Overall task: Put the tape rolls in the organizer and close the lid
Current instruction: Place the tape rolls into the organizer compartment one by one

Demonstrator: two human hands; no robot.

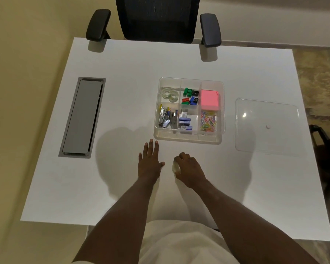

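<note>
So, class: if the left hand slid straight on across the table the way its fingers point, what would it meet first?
The left hand points away and slightly right, so it would probably meet the clear organizer's near left corner first, by the stapler compartment; it might just pass it.

The left hand [150, 164] lies flat with fingers spread, while the right hand [189, 168] beside it curls downward, fingers bent.

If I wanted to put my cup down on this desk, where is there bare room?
The white desk is bare between the grey cable tray and the organizer, and along the far edge by the chair. It is crowded near the left hand, the right hand and the lid.
</note>
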